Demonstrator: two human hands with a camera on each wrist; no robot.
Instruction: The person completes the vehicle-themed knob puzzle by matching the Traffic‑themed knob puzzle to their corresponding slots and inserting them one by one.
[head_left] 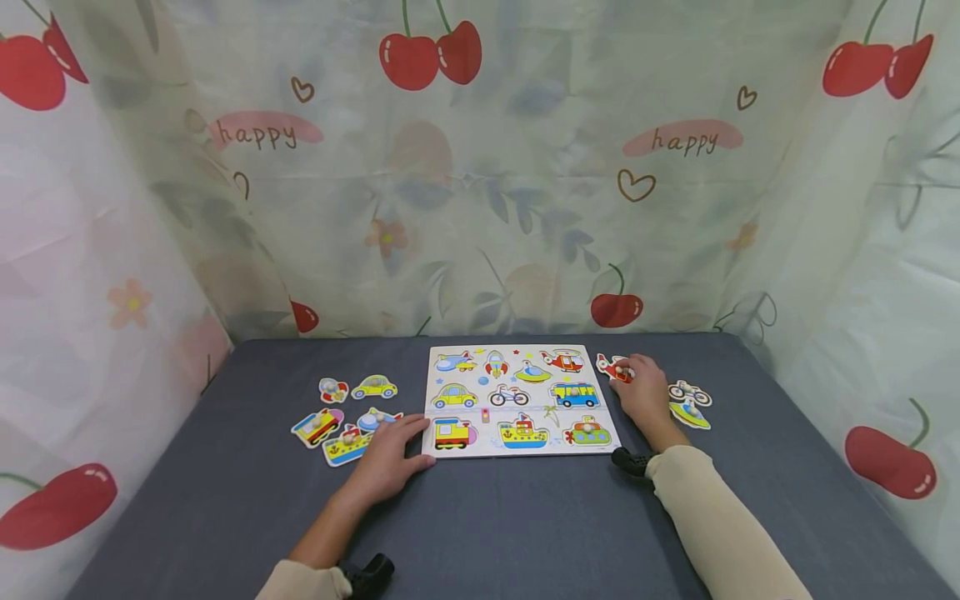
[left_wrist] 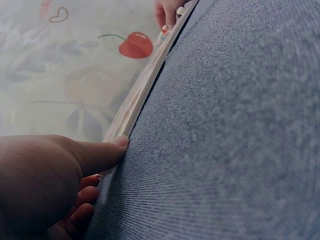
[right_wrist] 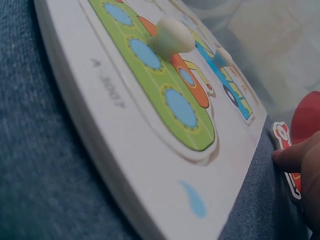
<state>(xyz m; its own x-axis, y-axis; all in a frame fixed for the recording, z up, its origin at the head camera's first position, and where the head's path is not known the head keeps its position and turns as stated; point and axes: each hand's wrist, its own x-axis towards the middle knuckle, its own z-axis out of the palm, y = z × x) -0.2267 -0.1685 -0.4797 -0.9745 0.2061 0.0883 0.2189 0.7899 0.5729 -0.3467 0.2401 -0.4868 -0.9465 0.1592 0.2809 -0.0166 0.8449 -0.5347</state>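
A white puzzle board [head_left: 487, 417] with vehicle pictures lies flat near the back of the table. At its front left corner, my left hand [head_left: 387, 462] grips the board, thumb against the front edge and fingers along the left side. To the right of the board, my right hand [head_left: 645, 400] pinches a red helicopter piece [head_left: 606, 365], which lies by the board's back right corner and is partly hidden by the fingers. The right wrist view shows a knobbed submarine piece [right_wrist: 150, 80] and a knobbed bus piece [right_wrist: 235, 85] in the board.
Left of the board lie a car piece [head_left: 374, 387], a train piece [head_left: 317, 427], a boat piece [head_left: 345, 448], a plane piece [head_left: 372, 418] and a small red-and-blue piece [head_left: 332, 390]. A bicycle piece [head_left: 690, 393] and a saucer piece [head_left: 690, 414] lie at right. Printed curtains surround the table.
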